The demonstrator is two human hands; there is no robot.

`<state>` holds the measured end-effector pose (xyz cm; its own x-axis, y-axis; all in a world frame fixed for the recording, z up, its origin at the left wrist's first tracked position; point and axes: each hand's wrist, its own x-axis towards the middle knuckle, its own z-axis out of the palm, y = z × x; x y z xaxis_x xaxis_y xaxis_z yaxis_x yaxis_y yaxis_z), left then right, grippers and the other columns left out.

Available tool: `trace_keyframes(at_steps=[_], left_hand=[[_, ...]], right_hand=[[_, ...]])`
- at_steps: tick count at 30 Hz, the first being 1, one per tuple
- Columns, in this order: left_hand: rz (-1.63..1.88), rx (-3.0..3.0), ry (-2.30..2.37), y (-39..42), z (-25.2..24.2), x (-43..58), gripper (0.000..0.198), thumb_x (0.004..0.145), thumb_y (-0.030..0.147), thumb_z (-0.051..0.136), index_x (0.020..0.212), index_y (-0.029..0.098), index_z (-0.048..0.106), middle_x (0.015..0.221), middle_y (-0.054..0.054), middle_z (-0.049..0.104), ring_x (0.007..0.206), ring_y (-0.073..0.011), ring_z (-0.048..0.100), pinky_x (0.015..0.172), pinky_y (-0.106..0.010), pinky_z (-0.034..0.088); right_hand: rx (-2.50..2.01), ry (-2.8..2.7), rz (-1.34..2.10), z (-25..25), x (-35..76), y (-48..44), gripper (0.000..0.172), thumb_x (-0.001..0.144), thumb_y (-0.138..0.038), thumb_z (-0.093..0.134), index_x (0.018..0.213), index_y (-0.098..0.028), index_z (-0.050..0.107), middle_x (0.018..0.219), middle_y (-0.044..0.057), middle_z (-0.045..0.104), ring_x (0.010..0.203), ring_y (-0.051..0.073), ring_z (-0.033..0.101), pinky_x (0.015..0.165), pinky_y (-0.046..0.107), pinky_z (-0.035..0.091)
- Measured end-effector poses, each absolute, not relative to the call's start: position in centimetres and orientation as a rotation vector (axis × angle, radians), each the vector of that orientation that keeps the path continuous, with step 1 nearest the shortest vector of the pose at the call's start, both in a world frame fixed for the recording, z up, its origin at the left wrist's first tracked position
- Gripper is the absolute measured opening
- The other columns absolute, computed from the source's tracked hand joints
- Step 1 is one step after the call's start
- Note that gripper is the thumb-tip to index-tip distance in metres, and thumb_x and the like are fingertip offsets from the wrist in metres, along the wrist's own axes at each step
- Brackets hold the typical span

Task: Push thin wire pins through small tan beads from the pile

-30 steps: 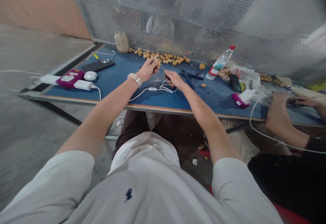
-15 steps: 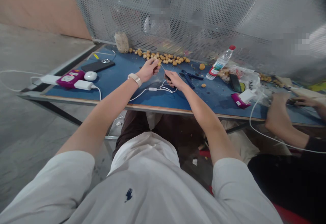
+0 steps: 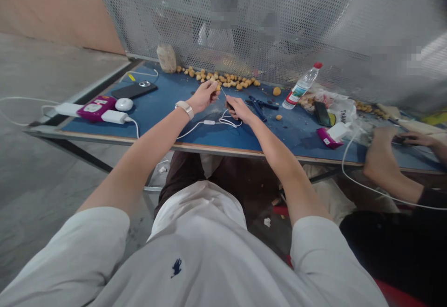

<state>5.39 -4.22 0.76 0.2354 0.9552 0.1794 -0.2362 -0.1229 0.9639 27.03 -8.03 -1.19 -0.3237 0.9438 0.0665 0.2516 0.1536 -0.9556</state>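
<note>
The right hand (image 3: 239,110) is closing its grip around the dark handle of a thin spike (image 3: 224,96), fingers curled tight over it and knuckles facing up. The spike's long axis is running from the handle up and to the left, away from the body, its pale tip pointing at the fingertips of the left hand (image 3: 204,96). The left grip is pinching narrow, thumb against the first fingers, right at the spike's tip; what it is pinching is too small to make out. Both hands are hovering just above the blue worktop (image 3: 164,106), close together, wrists bent inward and forearms reaching straight out from the body. A pale watch (image 3: 184,107) is sitting on the left wrist.

A white cable (image 3: 208,122) is lying coiled under the hands. Just beyond them a heap of tan nuts (image 3: 226,79) is lining the foot of the mesh screen (image 3: 279,18). Blue pliers (image 3: 257,106) are lying just right of the right hand, with a water bottle (image 3: 302,85) tilting farther right. At the far right a co-worker's hand (image 3: 382,153) is resting on the worktop edge
</note>
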Motion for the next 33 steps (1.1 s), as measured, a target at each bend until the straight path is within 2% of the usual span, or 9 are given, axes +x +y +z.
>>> trace_keyframes(at_steps=[8,15,22,26,33], left_hand=[[1.203,1.316,0.758,-4.5,1.0,5.2,0.043,0.132,0.035,0.080,0.103,0.028,0.049,0.084,0.006,0.056,0.064,-0.0090,0.048,0.064,-0.022,0.037],[1.221,1.263,0.781,-4.3,0.8,5.4,0.036,0.137,0.030,0.066,0.105,0.028,0.049,0.084,0.006,0.056,0.064,-0.0094,0.046,0.065,-0.021,0.036],[1.221,1.344,0.780,-3.9,0.5,5.1,0.041,0.132,0.039,0.082,0.105,0.028,0.052,0.083,0.006,0.053,0.065,-0.0108,0.046,0.065,-0.023,0.037],[1.235,1.331,0.787,-4.2,0.6,5.1,0.041,0.134,0.034,0.077,0.103,0.027,0.051,0.080,0.007,0.049,0.064,-0.0100,0.043,0.063,-0.020,0.035],[1.229,1.237,0.820,-5.9,2.0,5.4,0.046,0.136,0.032,0.075,0.101,0.028,0.046,0.077,0.011,0.040,0.061,-0.0067,0.038,0.062,-0.017,0.032]], right_hand=[[-1.189,-1.678,1.183,-1.1,26.6,-8.1,0.086,0.107,-0.114,0.071,0.102,-0.030,0.055,0.073,-0.010,0.036,0.056,0.010,0.030,0.047,0.022,0.026],[-1.199,-1.691,1.180,-0.5,26.6,-8.7,0.084,0.108,-0.111,0.075,0.100,-0.030,0.053,0.071,-0.010,0.036,0.055,0.011,0.029,0.045,0.023,0.028],[-1.201,-1.682,1.202,-0.1,26.7,-9.3,0.082,0.109,-0.107,0.079,0.101,-0.030,0.052,0.069,-0.011,0.034,0.054,0.011,0.028,0.045,0.023,0.028],[-1.184,-1.714,1.220,-0.6,27.0,-8.7,0.079,0.115,-0.105,0.074,0.102,-0.030,0.052,0.069,-0.011,0.030,0.054,0.010,0.026,0.046,0.023,0.027],[-1.167,-1.828,1.081,-1.2,27.6,-7.7,0.082,0.113,-0.110,0.068,0.099,-0.030,0.052,0.071,-0.009,0.033,0.058,0.013,0.028,0.047,0.027,0.027]])
